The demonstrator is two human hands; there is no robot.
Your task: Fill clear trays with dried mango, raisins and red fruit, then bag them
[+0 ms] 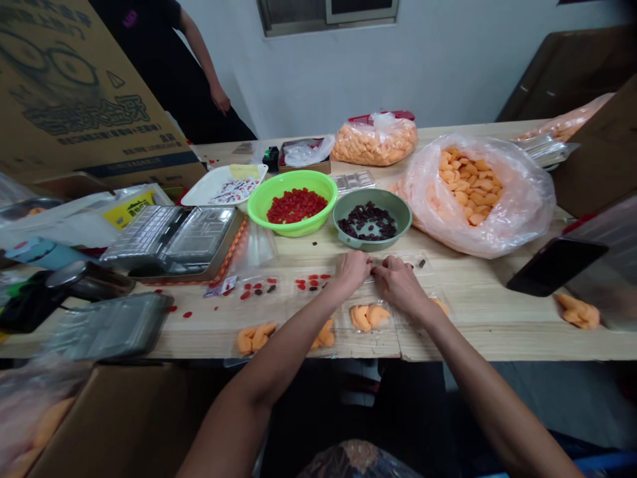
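My left hand [353, 271] and my right hand [397, 281] are close together over clear plastic trays, just in front of a grey-green bowl [372, 242] of dark dried fruit. The fingers of both are pinched; what they hold, if anything, is too small to tell. A dark piece [422, 263] lies right of my right hand. Red and dark pieces [312, 283] sit in a tray section left of my left hand. Below my hands, orange pieces [369, 317] fill a tray section, with more orange pieces [255, 338] further left.
Behind stand a lime-green bowl [259, 216] of red pieces and an open plastic bag [527, 206] of orange pieces. Stacked clear trays [199, 232] lie left, a phone [557, 265] leans right. A person [199, 73] stands beyond the table beside a large cardboard box [89, 119].
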